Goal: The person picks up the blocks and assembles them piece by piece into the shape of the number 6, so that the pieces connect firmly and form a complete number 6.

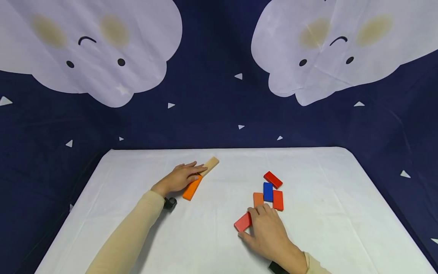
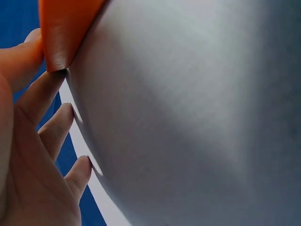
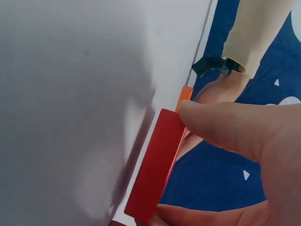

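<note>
Thumb and fingers of my right hand (image 1: pixel 268 234) pinch a light red block (image 1: pixel 243 222) by its ends at the front of the table. In the right wrist view, the thumb lies at one end of this red block (image 3: pixel 157 162) and a finger at the other. On the left side, my left hand (image 1: pixel 178 178) reaches over two blocks laid end to end. Its thumb touches the orange block (image 1: pixel 192 188), and its fairly straight fingers lie over the plain wooden block (image 1: pixel 209 166). The left wrist view shows the orange block (image 2: pixel 68 33) beside the thumb.
Just beyond my right hand lie a pale orange block (image 1: pixel 258 198), a blue block (image 1: pixel 268 192) and a red block (image 1: pixel 278 200), side by side. Another red block (image 1: pixel 273 179) sits slanted behind them. The white table (image 1: pixel 342 213) ends before a dark blue cloth (image 1: pixel 212 114) with clouds.
</note>
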Available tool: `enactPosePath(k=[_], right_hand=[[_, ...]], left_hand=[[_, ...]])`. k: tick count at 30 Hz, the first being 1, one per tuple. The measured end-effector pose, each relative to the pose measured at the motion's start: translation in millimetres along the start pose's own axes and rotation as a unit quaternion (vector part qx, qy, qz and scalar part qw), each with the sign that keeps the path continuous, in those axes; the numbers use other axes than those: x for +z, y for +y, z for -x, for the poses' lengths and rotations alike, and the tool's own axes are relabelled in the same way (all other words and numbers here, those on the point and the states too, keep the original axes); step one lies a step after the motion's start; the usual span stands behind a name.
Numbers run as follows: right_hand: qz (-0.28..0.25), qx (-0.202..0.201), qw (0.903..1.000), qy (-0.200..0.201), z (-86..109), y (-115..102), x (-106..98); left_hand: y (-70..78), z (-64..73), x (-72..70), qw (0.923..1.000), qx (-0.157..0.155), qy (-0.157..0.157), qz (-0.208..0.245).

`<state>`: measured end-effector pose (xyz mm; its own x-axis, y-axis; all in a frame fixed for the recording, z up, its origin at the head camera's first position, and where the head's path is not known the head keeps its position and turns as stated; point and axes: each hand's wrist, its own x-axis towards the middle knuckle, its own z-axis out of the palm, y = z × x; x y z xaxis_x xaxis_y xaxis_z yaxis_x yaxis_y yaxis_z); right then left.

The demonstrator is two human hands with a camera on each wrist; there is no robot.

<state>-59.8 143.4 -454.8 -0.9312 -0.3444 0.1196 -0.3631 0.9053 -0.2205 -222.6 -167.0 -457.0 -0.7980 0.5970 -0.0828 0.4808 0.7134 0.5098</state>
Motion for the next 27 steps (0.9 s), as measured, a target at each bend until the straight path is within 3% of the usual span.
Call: enactPosePath(k=[16,27], right_hand=[[-0.063,-0.056,0.9961,0.026,-23.8,-9,2],[-0.102,-0.084,0.9904,-0.043,-51.7,-29,7]], left_hand=[[1.6,-3.3,-1.9,1.0000,-0.007,-0.003,0.000],[2.3,-1.7,-2.7,0.9999,-0.015,-0.005,0.000]])
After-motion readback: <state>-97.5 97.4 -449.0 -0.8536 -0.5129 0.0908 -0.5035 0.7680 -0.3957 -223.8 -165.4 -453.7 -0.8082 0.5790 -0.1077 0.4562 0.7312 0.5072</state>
